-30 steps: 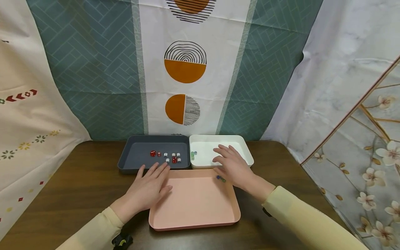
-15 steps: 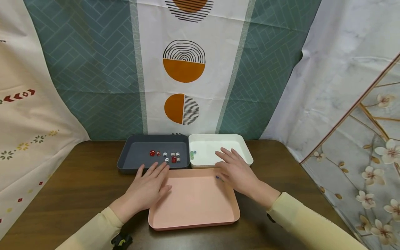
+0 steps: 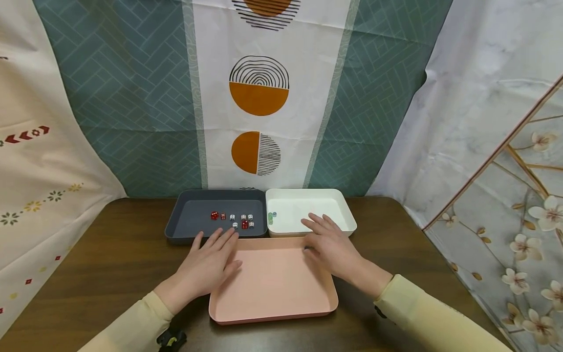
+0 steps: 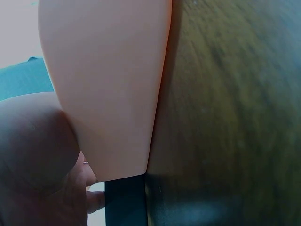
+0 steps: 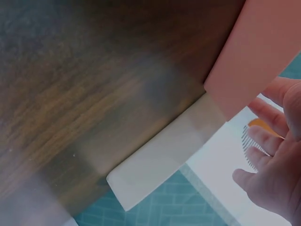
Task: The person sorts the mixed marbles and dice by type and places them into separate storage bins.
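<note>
My left hand point(image 3: 205, 266) lies over the left rear corner of the pink tray point(image 3: 272, 283), fingers straight and spread toward the dark grey tray point(image 3: 189, 220). It holds nothing. Over the pink tray's right rear corner is my right hand point(image 3: 332, 247), its thumb and index finger down by a tiny dark blue piece point(image 3: 306, 248). Most of that piece is hidden, and whether the fingertips pinch it cannot be told. The other right fingers stretch toward the white tray point(image 3: 345, 210). In the right wrist view the pink tray wall point(image 5: 256, 56) hides the fingertips of the right hand point(image 5: 277, 155).
Red dice point(image 3: 214, 215) and white dice point(image 3: 232, 217) lie in the dark grey tray. Small green pieces point(image 3: 270, 218) and a small blue piece point(image 3: 274, 214) sit at the white tray's left side. All three trays stand on a brown wooden table point(image 3: 119, 259), with a patterned cloth point(image 3: 145, 98) behind.
My right hand has shifted slightly, its thumb and index finger closing in over the blue and green pieces in the pink tray, which are now mostly covered. The left hand has stayed put.
</note>
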Demonstrator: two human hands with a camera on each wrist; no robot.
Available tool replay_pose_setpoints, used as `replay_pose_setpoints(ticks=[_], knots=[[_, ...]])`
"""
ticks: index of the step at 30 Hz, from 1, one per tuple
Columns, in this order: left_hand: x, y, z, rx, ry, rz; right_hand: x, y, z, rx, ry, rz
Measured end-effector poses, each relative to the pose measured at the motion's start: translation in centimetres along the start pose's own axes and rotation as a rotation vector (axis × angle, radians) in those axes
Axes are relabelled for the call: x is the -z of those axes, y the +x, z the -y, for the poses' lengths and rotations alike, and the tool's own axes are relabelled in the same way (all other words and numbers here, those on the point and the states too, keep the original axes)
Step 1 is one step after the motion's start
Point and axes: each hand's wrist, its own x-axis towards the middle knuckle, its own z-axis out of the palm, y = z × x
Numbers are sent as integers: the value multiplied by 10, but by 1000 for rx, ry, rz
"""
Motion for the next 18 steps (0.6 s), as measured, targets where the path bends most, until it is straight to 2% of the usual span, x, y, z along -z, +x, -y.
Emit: replay_pose_setpoints(ticks=[10,18], knots=[[-1,1,1,5,4,10,-5,-1,2,-45,-58,89],[2,-1,-1,3,8,9,-9,0,1,-59,-56,118]])
